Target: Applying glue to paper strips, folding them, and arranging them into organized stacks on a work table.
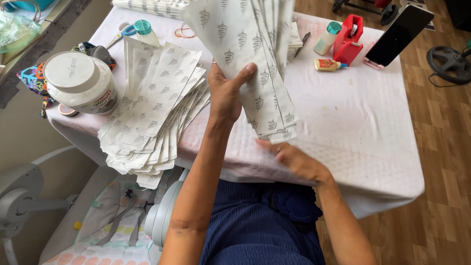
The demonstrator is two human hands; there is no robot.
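My left hand (226, 95) grips a thick fanned bundle of white printed paper bags (250, 59), held upright above the table, thumb across the front. My right hand (294, 159) sits just under the bundle's lower end near the table's front edge, fingers touching the bottom bags and blurred. To the left a large fanned pile of the same printed paper bags (157, 110) lies on the table and overhangs its front edge.
A white cloth covers the table (363, 122). A big white jar (81, 81) stands at the left. At the back are a red tape dispenser (347, 41), two glue bottles (327, 65), a propped phone (403, 34), scissors (121, 33). A fan (22, 196) stands on the floor.
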